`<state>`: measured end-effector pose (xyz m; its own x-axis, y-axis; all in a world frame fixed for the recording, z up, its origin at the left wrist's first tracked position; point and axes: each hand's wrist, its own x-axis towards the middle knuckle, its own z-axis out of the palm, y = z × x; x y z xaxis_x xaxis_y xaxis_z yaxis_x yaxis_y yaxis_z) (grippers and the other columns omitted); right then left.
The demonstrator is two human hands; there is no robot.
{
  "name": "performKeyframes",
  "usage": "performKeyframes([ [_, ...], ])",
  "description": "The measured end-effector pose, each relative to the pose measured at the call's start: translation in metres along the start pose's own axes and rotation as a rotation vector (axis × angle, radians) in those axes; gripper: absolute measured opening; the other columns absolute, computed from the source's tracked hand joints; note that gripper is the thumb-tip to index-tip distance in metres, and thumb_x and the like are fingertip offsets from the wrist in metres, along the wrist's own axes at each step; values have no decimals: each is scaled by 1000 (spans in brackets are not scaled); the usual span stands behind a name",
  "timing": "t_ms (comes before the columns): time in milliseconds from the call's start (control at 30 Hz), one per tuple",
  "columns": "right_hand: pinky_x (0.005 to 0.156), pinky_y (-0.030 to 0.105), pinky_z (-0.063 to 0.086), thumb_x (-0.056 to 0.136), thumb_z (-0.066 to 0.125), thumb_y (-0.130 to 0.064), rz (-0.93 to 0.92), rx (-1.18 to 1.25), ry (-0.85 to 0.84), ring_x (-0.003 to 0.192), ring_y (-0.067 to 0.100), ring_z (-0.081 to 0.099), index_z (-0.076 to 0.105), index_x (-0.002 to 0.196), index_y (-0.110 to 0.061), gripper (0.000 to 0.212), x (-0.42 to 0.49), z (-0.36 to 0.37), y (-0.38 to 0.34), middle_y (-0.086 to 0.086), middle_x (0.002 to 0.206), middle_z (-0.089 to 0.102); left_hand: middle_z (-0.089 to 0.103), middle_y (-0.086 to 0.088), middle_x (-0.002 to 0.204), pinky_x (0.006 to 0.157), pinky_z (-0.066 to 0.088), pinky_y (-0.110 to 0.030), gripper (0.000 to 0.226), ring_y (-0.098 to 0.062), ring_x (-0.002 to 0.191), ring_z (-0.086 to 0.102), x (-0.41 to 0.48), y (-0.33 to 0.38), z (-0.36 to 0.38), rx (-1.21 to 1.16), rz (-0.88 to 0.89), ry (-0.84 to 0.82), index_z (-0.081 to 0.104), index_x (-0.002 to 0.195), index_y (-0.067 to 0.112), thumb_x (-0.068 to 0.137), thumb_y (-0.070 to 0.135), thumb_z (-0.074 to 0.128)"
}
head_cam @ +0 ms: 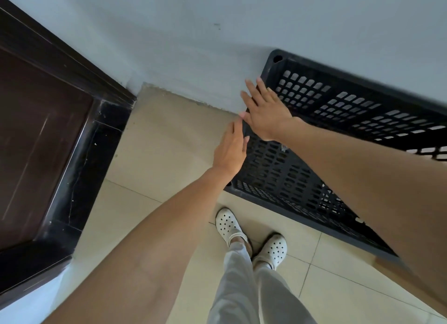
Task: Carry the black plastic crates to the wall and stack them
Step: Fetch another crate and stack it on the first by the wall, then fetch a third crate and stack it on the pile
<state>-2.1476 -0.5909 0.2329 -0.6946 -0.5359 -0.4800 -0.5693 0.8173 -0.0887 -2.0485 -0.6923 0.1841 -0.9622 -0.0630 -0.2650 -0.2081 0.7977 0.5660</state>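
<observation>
From my feed, the black plastic crate [350, 106] sits on the tiled floor [154, 144] with its long back side against the pale wall [193, 45], a little way right of the dark door [36, 130]. Both hands are at its left end. The right hand [264, 111] lies flat with straight fingers across the end rim, and the left hand [229, 152] lies flat-fingered along the outer face just below it. Neither is clenched or grasping anything. I judge this as the placing step, squaring the crate to the wall. I cannot tell whether other crates lie beneath it. Next I would let go and turn away to fetch another crate, then set it on with the corners lined up.
</observation>
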Motion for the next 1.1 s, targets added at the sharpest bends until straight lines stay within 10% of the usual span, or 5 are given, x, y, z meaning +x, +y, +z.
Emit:
performKeyframes([
  [167,124,39,3,105,19,-46,59,99,-26,151,22,-9,-7,156,-8,69,-37,-13,-5,8,163,-13,6,-10,163,119,24,-49,88,-30,151,7,-5,9,-32,282,12,-169,0,156,14,94,30,60],
  [467,87,43,48,104,38,-33,367,301,-110,116,32,54,42,139,-16,39,-192,-68,59,8,132,52,56,-10,127,94,51,-45,46,-31,115,57,-33,118,-110,434,269,-348,47,140,16,95,11,54],
  [1100,70,36,43,97,50,-35,992,570,334,111,27,55,51,120,-20,28,-443,-117,3,3,120,57,61,-4,123,80,49,-37,27,-24,110,59,-90,336,-177,677,1052,-448,60,123,19,97,24,55],
])
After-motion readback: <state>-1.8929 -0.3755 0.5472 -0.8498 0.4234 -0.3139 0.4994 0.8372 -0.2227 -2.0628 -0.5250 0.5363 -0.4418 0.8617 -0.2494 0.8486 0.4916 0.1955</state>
